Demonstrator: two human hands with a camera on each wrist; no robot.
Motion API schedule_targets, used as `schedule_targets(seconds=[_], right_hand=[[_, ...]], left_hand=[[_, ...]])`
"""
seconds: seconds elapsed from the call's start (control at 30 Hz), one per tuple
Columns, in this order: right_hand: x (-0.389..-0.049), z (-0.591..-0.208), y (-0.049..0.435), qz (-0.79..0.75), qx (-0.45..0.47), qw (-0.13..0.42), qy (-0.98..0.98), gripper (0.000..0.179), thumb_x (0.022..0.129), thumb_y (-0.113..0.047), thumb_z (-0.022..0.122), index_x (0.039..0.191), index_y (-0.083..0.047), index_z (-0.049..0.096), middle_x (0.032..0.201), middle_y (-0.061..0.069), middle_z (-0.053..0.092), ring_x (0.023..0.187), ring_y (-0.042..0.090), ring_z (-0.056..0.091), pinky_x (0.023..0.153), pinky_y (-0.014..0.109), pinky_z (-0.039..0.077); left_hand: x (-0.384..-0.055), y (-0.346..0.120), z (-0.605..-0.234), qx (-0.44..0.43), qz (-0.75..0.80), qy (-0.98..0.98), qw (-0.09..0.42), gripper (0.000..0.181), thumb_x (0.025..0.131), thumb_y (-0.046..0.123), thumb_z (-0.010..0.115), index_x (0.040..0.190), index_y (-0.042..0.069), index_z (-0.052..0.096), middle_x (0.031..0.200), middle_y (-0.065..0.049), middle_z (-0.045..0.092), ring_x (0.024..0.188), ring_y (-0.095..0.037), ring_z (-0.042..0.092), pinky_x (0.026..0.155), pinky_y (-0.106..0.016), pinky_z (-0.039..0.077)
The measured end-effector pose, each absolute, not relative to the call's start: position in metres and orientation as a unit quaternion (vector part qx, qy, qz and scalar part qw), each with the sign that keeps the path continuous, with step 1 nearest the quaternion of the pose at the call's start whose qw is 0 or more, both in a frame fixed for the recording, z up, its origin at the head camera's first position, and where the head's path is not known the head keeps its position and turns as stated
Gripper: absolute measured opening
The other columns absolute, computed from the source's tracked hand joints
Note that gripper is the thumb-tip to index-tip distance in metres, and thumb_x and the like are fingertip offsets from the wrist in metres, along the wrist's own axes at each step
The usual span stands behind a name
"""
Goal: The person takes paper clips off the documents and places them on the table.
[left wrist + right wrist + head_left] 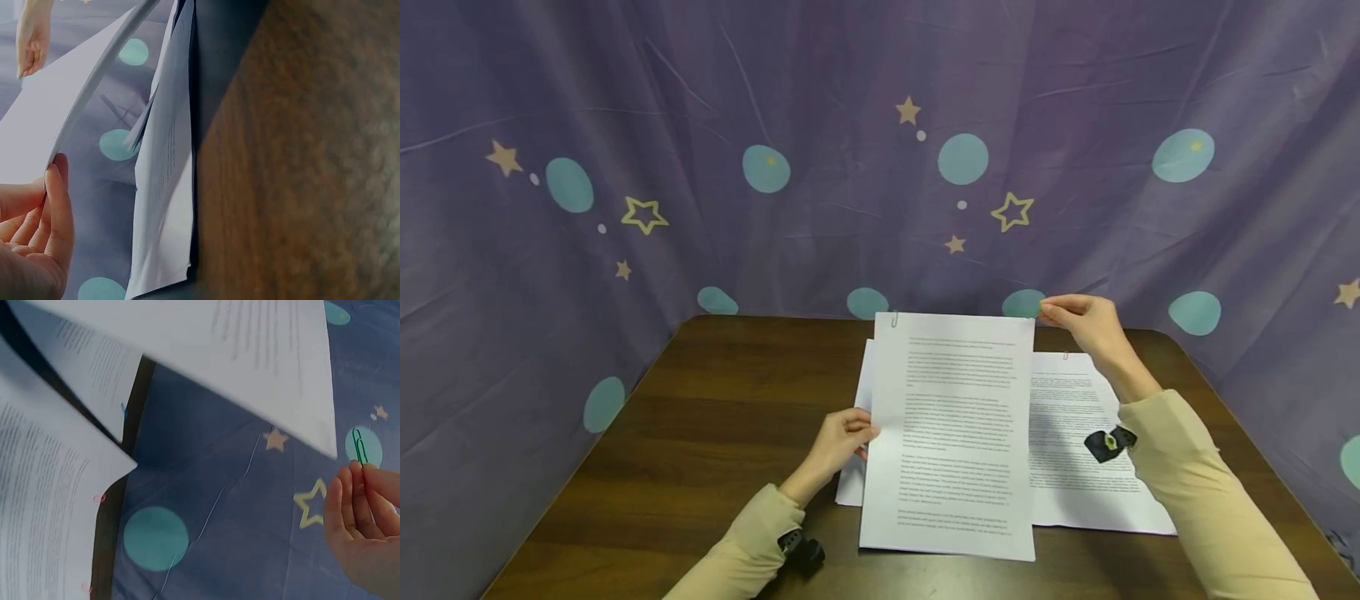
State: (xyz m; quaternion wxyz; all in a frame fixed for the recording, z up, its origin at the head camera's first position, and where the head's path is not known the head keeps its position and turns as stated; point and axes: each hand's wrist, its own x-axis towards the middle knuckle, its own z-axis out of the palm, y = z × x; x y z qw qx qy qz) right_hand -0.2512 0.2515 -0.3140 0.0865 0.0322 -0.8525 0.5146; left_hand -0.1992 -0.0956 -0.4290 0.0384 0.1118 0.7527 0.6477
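A purple curtain (842, 75) hangs behind the brown table (737, 392). On the table lie printed papers (1075, 442), and above them is raised the paper stack (951, 433). The left hand (837, 442) pinches this stack at its left edge. The right hand (1090, 327), near the stack's upper right corner, holds between thumb and fingers a green clip (359, 447), apart from the paper. A second clip (894, 320) sits on the stack's top edge.

Left hand (842, 439) gripping printed pages (955, 437), right hand (1092, 330) near their top corner, other papers (1067, 417) behind, brown table (722, 400), starry curtain (842, 75)
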Motion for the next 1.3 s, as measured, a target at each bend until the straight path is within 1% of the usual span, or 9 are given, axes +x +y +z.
schedule_targets(seconds=[0.2,0.47,0.63,0.8,1.0,1.07,1.13,1.23,1.3], right_hand=[[-0.246,-0.325,0.275,0.504,0.026,0.079,-0.859,0.047,0.087,-0.032,0.054,0.114,0.006,0.055,0.081,-0.021,0.059,0.078,-0.001,0.059,0.081,0.024,0.047],[-0.245,-0.352,0.315,0.504,0.012,0.052,-0.862,0.042,0.088,-0.024,0.054,0.113,0.009,0.054,0.084,-0.011,0.065,0.074,-0.004,0.058,0.085,0.034,0.045],[-0.290,-0.432,0.382,0.550,0.006,0.052,-0.833,0.028,0.084,-0.026,0.061,0.105,-0.007,0.065,0.089,-0.005,0.067,0.077,0.003,0.061,0.068,0.018,0.049],[-0.319,-0.497,0.428,0.545,-0.009,0.083,-0.834,0.030,0.082,-0.028,0.062,0.101,-0.005,0.066,0.087,-0.007,0.066,0.077,0.004,0.063,0.066,0.016,0.050],[-0.276,-0.464,0.410,0.543,-0.043,0.031,-0.838,0.033,0.085,-0.021,0.060,0.107,0.004,0.061,0.089,0.000,0.066,0.074,0.003,0.061,0.068,0.019,0.051],[-0.265,-0.456,0.407,0.543,-0.051,0.020,-0.838,0.024,0.085,-0.021,0.059,0.102,-0.004,0.065,0.085,-0.003,0.066,0.072,0.001,0.061,0.067,0.018,0.051],[-0.265,-0.465,0.414,0.510,-0.053,0.034,-0.858,0.027,0.088,-0.018,0.055,0.106,0.001,0.062,0.086,0.001,0.066,0.071,0.001,0.060,0.066,0.020,0.051],[-0.269,-0.484,0.432,0.502,-0.051,0.052,-0.862,0.020,0.086,-0.020,0.058,0.096,-0.006,0.067,0.076,-0.011,0.063,0.066,-0.003,0.058,0.058,0.015,0.050],[-0.263,-0.479,0.431,0.491,-0.065,0.041,-0.868,0.027,0.087,-0.014,0.056,0.100,0.008,0.062,0.075,-0.008,0.063,0.065,-0.001,0.058,0.057,0.016,0.050]], left_hand=[[-0.208,-0.097,-0.444,0.106,0.647,0.754,0.037,0.016,0.079,-0.007,0.059,0.090,-0.017,0.055,0.080,-0.027,0.062,0.055,-0.008,0.053,0.044,-0.030,0.050],[-0.208,-0.098,-0.442,0.100,0.650,0.753,0.040,0.016,0.079,-0.007,0.059,0.091,-0.017,0.055,0.081,-0.026,0.062,0.056,-0.008,0.053,0.045,-0.029,0.049],[-0.201,-0.097,-0.429,0.097,0.647,0.755,0.038,0.014,0.078,-0.011,0.056,0.089,-0.019,0.053,0.081,-0.030,0.061,0.057,-0.010,0.053,0.046,-0.033,0.050],[-0.196,-0.096,-0.421,0.093,0.642,0.760,0.034,0.014,0.078,-0.012,0.055,0.090,-0.019,0.053,0.082,-0.031,0.060,0.059,-0.011,0.053,0.050,-0.042,0.050],[-0.203,-0.099,-0.438,0.096,0.652,0.751,0.041,0.016,0.078,-0.009,0.057,0.091,-0.018,0.054,0.082,-0.028,0.062,0.058,-0.009,0.054,0.047,-0.034,0.050],[-0.206,-0.100,-0.443,0.095,0.654,0.750,0.039,0.017,0.078,-0.008,0.058,0.091,-0.017,0.054,0.082,-0.027,0.062,0.058,-0.009,0.054,0.045,-0.028,0.049],[-0.203,-0.099,-0.438,0.094,0.652,0.752,0.037,0.016,0.078,-0.009,0.057,0.091,-0.018,0.054,0.081,-0.028,0.062,0.058,-0.009,0.054,0.045,-0.029,0.049],[-0.197,-0.097,-0.425,0.093,0.650,0.753,0.037,0.015,0.078,-0.011,0.056,0.090,-0.019,0.053,0.082,-0.030,0.061,0.058,-0.010,0.053,0.046,-0.031,0.050],[-0.193,-0.095,-0.417,0.095,0.649,0.754,0.040,0.014,0.078,-0.012,0.055,0.090,-0.020,0.052,0.082,-0.032,0.060,0.058,-0.010,0.053,0.047,-0.031,0.050]])
